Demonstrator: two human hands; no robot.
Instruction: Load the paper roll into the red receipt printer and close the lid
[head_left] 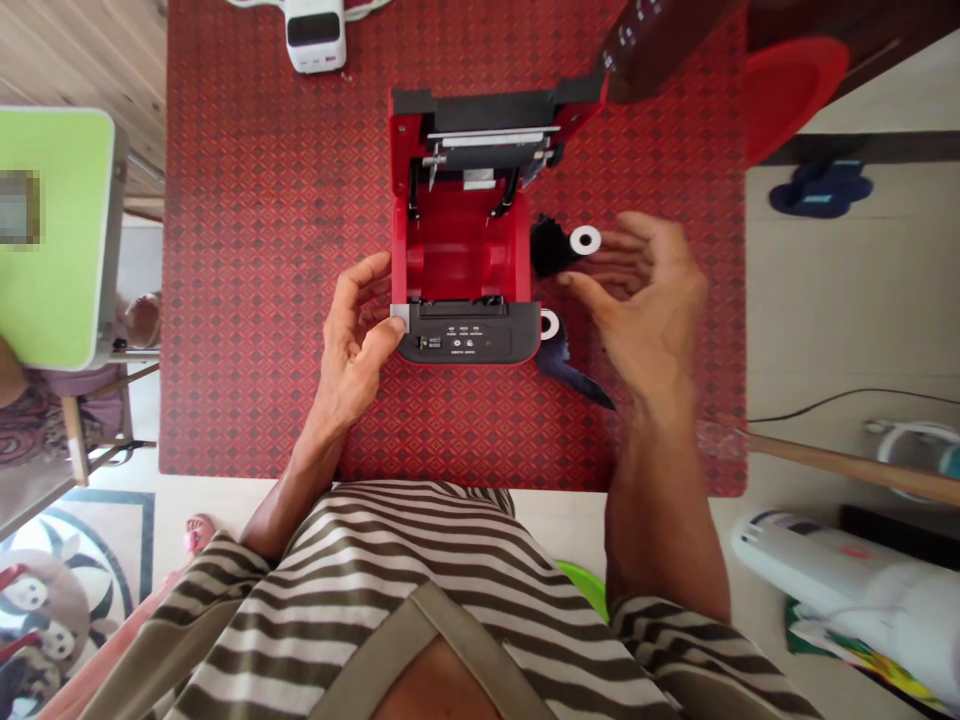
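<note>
A red and black label printer sits on the table with its lid tipped up and back. Its red inside shows, with no roll in it. My left hand grips its front left corner, thumb on a grey tab and fingers along the side. Just right of the printer lies a black roll with a white core end. My right hand is around this end, fingers behind it and thumb apart below; whether they touch is unclear. Nearer me, a second white ring has a dark blue strip trailing from it.
A patterned red cloth covers the table. A small white device with cables stands at the back left. A dark bottle-like object lies at the back right, close to the raised lid. A green-topped surface is at the left.
</note>
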